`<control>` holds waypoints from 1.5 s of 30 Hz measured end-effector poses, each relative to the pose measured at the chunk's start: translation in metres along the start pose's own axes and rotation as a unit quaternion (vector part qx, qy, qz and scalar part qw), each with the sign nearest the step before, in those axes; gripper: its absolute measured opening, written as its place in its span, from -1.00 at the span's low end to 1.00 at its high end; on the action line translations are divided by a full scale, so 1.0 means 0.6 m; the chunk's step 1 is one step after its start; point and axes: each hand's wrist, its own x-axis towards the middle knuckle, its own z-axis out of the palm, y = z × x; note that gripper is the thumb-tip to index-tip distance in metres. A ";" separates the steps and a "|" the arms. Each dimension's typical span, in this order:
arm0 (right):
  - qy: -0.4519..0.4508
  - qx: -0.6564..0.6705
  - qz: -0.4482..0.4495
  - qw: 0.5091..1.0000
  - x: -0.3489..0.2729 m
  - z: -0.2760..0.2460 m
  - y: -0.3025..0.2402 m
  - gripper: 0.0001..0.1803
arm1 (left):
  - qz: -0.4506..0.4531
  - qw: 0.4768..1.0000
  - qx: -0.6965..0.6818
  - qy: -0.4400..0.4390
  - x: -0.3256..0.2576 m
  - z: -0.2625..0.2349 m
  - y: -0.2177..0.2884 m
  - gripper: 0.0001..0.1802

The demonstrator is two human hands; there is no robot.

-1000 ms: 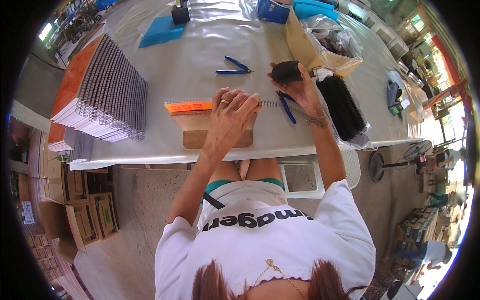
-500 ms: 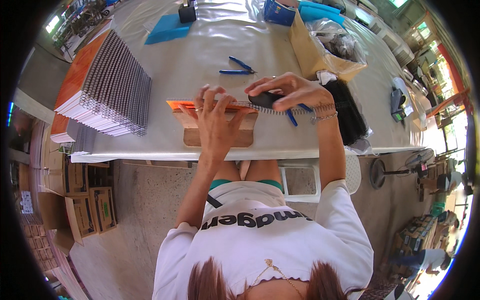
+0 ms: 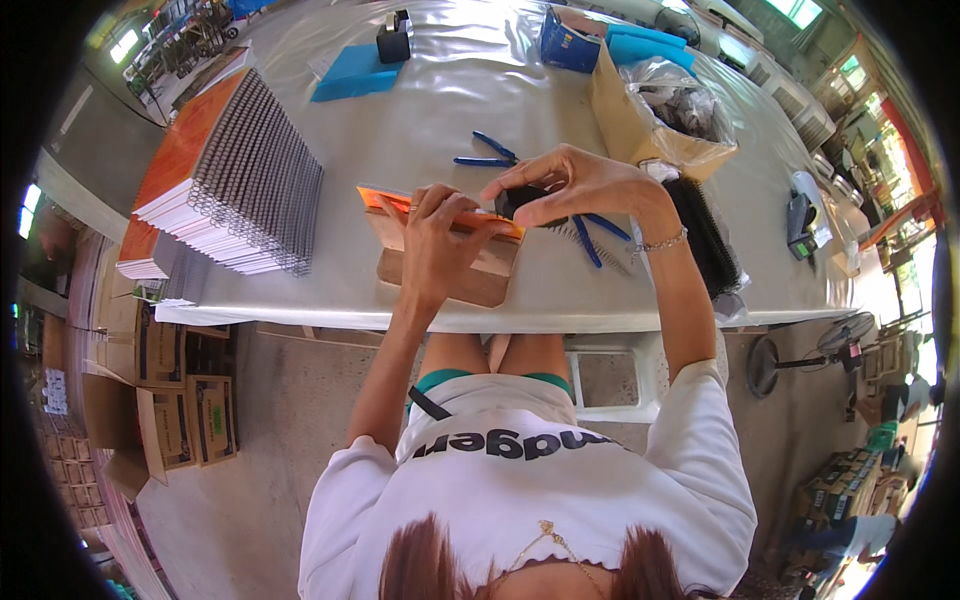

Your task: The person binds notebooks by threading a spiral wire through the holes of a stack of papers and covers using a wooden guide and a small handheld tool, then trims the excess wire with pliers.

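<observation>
At the left a stack of coil-bound books stands on the table. Next comes the left hand, its fingers bent over an orange book and the thumb reaching right; whether they pinch it or only press it down, I cannot tell. The book rests on a brown board near the table's front edge.

At the book's right end the right hand has its fingers and thumb closed around a black piece, with little gap left. Farther right, a loose coil lies blurred beside blue cutters; a black bristly bundle is beyond.

A second ago the right hand was palm up and apart from the book; now it is turned over, bringing the black piece to the book's end. That seems to put both hands to work on the book's coil edge together.

The book's long axis runs left to right across the person's front, its right end angled slightly nearer the body. The coil trails away to the right, also slanting nearer.
</observation>
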 end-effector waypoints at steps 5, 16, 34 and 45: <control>0.025 0.094 -0.137 0.986 -0.001 -0.009 0.021 -0.41 | 0.004 1.000 -0.012 0.014 -0.007 0.002 -0.002 -0.67; 0.062 -0.088 0.023 0.994 0.043 -0.002 0.066 -0.40 | 0.022 0.999 0.017 0.015 -0.013 0.003 -0.006 -0.69; 0.108 -0.274 0.107 0.950 0.070 -0.024 0.056 -0.52 | -0.040 0.989 0.135 0.053 -0.007 -0.016 -0.023 -0.45; 0.153 -0.282 0.266 0.909 0.098 -0.030 0.093 -0.57 | -0.046 0.989 0.133 0.046 0.000 -0.030 -0.059 -0.40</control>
